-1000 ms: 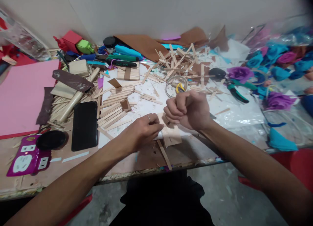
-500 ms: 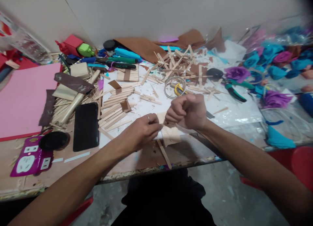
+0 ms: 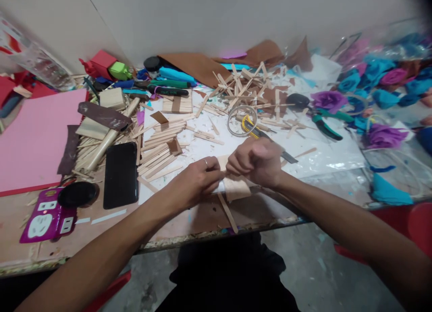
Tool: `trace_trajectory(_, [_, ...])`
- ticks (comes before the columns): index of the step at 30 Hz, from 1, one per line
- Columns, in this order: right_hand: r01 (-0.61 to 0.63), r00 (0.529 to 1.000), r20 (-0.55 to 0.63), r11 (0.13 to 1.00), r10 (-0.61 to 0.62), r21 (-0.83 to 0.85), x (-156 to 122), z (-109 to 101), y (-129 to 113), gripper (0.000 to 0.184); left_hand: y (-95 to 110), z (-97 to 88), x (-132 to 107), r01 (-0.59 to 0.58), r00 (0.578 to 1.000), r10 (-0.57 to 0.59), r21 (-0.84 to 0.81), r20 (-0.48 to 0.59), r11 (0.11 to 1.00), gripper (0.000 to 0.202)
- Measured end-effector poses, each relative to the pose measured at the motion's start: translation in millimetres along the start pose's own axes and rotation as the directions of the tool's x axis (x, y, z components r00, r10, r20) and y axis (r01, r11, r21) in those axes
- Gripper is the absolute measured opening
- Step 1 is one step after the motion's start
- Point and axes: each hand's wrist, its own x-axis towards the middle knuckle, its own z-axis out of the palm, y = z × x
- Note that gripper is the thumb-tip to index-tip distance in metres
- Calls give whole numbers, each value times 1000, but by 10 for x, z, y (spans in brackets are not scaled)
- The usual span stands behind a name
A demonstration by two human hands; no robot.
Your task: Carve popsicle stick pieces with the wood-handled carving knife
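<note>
My left hand rests on the table with its fingers curled, pinching the left edge of a small panel of glued wooden sticks. My right hand is a closed fist right above the panel's far edge, knuckles almost touching the left fingers; what it grips is hidden. A loose stick lies just in front of the panel. Behind the right hand, a yellow utility knife lies on the white sheet, touched by neither hand.
Stacks of sticks and a black phone lie to the left, with a purple power strip and a pink sheet beyond. Green pliers, a clear ring and paper flowers fill the right. The table's edge is near.
My right fist has come down and slightly toward me, closing on the panel beside the left fingers, which uncovers the yellow knife behind it. The left hand has stayed put.
</note>
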Motion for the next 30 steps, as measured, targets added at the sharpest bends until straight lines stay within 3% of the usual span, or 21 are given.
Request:
trace_trajectory(8, [41, 985, -167, 996, -54, -82, -68, 92, 52, 64, -41, 30, 4, -16, 1000, 16, 10, -15, 1000, 24])
trace_trajectory(21, [29, 991, -127, 993, -43, -112, -58, 89, 13, 61, -74, 74, 37, -96, 991, 102, 72, -89, 993, 22])
trace_trajectory(30, [48, 991, -105, 962, -79, -271, -146, 87, 42, 59, -31, 59, 56, -53, 997, 58, 91, -52, 994, 23])
